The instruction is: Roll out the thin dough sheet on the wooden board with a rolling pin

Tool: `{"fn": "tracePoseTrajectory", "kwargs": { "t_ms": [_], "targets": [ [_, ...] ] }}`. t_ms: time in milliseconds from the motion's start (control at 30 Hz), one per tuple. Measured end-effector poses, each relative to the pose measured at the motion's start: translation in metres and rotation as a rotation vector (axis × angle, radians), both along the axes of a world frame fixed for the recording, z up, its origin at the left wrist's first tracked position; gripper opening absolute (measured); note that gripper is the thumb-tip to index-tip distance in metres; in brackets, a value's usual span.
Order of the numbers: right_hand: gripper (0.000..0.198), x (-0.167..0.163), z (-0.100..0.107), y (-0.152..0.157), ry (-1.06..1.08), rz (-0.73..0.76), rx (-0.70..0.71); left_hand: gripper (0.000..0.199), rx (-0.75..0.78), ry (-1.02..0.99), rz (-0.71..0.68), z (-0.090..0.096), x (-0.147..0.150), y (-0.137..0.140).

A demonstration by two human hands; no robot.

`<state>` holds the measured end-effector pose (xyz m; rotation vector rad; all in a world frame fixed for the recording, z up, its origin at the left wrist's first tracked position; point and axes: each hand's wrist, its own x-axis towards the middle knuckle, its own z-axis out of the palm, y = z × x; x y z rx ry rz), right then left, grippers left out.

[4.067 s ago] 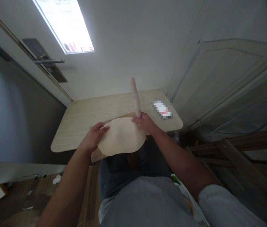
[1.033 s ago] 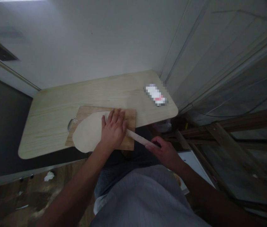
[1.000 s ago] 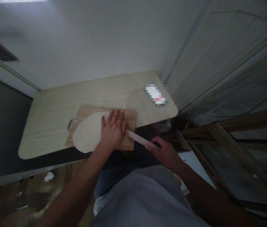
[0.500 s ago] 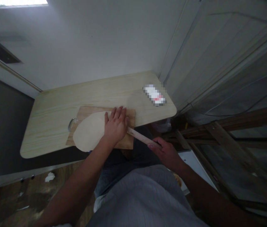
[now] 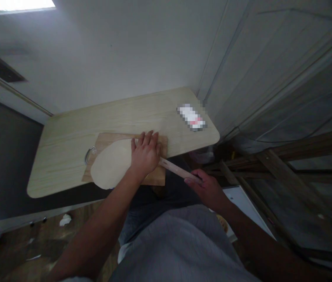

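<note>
A smooth pale oval sheet (image 5: 109,164) lies on a wooden cutting board (image 5: 156,180); its lower left side reaches past the board's edge. My left hand (image 5: 144,156) rests flat on its right part with the fingers stretched out. From under that hand a wooden stick (image 5: 177,169) runs down to the right, beyond the board. My right hand (image 5: 204,187) is closed around the stick's outer end. Whether the stick joins the sheet is hidden beneath my left hand. A metal ring handle (image 5: 88,155) shows at the board's left.
The board sits at the front edge of a light wood-grain table (image 5: 66,133), against a pale wall. A pixelated white oblong thing (image 5: 191,117) lies at the table's right end. Wooden beams (image 5: 283,170) stand at the right. Crumpled white paper (image 5: 65,220) is on the floor.
Both hands hold nearly the same places on the sheet and stick. The whole view has shifted slightly.
</note>
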<state>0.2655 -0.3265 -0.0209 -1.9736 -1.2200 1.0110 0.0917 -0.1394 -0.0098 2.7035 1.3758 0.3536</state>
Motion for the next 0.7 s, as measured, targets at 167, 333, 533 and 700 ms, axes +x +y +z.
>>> {"fn": "tracePoseTrajectory", "kwargs": {
  "t_ms": [167, 333, 533, 700],
  "targets": [
    [0.037, -0.004, 0.002, -0.002, 0.004, 0.016, 0.014, 0.054, 0.004, -0.014, 0.022, -0.001, -0.011, -0.009],
    [0.036, -0.003, 0.001, -0.001, -0.006, 0.001, 0.034, 0.055, -0.002, -0.030, 0.034, -0.002, -0.009, -0.008],
    [0.042, 0.004, -0.001, 0.003, -0.008, -0.030, 0.009, 0.054, -0.012, -0.035, 0.020, -0.001, 0.007, 0.004],
    [0.041, 0.002, -0.001, 0.004, -0.002, -0.023, 0.029, 0.054, 0.010, -0.038, 0.018, -0.003, 0.001, -0.001]
  ]
}}
